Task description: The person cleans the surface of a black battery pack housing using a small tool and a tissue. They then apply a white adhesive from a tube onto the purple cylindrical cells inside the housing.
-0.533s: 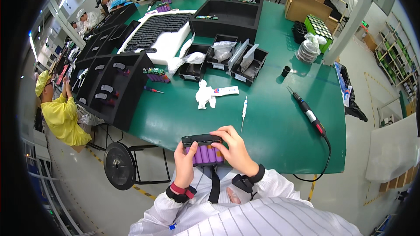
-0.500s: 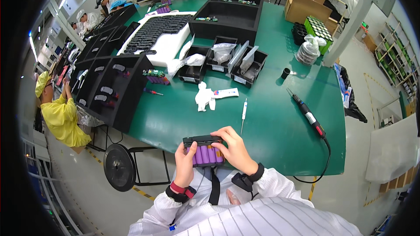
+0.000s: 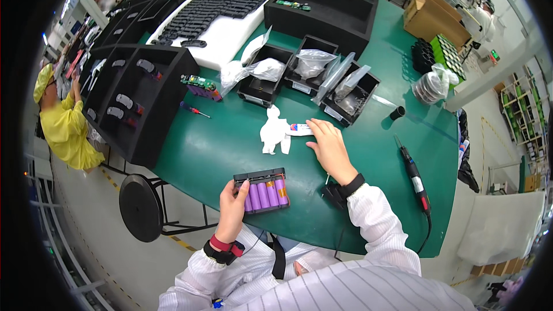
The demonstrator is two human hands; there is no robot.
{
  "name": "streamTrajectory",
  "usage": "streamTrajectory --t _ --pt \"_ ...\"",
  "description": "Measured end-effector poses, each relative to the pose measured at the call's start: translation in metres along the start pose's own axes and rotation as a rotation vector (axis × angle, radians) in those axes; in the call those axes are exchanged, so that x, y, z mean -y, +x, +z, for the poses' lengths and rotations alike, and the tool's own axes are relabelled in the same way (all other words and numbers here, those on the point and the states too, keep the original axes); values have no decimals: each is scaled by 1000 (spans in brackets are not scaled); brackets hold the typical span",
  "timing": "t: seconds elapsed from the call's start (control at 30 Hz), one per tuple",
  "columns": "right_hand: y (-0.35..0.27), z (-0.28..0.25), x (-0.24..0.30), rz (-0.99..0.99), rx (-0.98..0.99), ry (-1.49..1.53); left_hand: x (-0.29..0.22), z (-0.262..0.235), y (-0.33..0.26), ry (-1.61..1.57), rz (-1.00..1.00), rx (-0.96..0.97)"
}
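Note:
My left hand (image 3: 233,207) grips the left end of a battery pack (image 3: 265,193) of purple cylindrical cells, topped by a black plastic strip. The pack is held at the table's front edge. My right hand (image 3: 332,148) reaches forward over the green table, fingers stretched and thumb apart. Its fingertips lie on the right end of a white tube (image 3: 299,129) and hide part of it. Crumpled white tissue (image 3: 273,131) touches the tube's left end. Whether the fingers press on the tube from both sides, I cannot tell.
Black bins (image 3: 267,76) with plastic bags stand beyond the tissue. A black divided rack (image 3: 154,101) is at left, beside a circuit-board-topped battery pack (image 3: 201,87) and a small screwdriver (image 3: 196,110). A corded pen-shaped tool (image 3: 415,179) lies at right, below a black cylinder (image 3: 397,113).
My right hand has left the battery pack and moved forward to the white tube. The left hand alone holds the pack, slightly further left. The view has shifted.

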State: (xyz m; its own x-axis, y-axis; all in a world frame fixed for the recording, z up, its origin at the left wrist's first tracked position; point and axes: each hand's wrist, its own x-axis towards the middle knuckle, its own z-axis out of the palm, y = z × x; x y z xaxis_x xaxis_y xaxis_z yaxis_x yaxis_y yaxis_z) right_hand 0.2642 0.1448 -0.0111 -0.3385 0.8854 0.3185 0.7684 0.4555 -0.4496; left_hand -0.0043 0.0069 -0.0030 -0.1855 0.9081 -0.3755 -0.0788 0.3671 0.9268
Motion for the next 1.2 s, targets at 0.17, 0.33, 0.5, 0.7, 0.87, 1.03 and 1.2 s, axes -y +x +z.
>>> streamTrajectory --t 0.17,0.33,0.5,0.7,0.87,1.03,1.2 --pt "9 -1 -11 -66 16 57 -23 -16 11 513 7 68" --pt "5 -23 -6 -4 15 41 -30 -22 14 758 167 64" --pt "-6 -49 8 134 -74 82 -29 -28 19 777 181 94" --pt "-34 -75 65 218 47 311 -45 -31 17 707 219 -19" --pt "-50 -56 115 134 305 502 -59 -20 -10 -345 -32 277" --pt "-81 -26 127 438 86 1051 -32 -30 -25 -310 87 186" --pt "-102 12 165 823 -125 1645 -25 -15 -31 -389 127 233"
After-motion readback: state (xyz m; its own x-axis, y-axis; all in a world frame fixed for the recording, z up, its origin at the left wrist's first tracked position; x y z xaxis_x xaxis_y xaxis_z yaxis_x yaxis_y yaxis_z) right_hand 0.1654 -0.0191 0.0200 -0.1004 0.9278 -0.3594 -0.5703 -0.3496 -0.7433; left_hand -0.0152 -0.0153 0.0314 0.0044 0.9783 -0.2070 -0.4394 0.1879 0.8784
